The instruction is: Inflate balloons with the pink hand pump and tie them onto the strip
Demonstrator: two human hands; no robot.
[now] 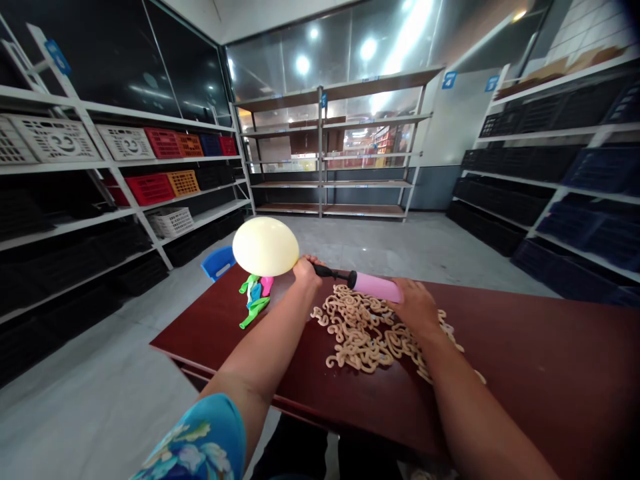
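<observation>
A pale yellow inflated balloon hovers above the dark red table. My left hand is closed around the balloon's neck where it meets the black nozzle of a pink hand pump. My right hand grips the pink barrel of the pump. Under both hands lies a heap of beige curly plastic hooks. Several uninflated balloons, green, blue and pink, lie on the table below the inflated one.
A blue chair stands beyond the table's far left corner. White shelving with coloured crates lines the left wall, dark crates fill the right shelves, and wooden shelves stand at the back.
</observation>
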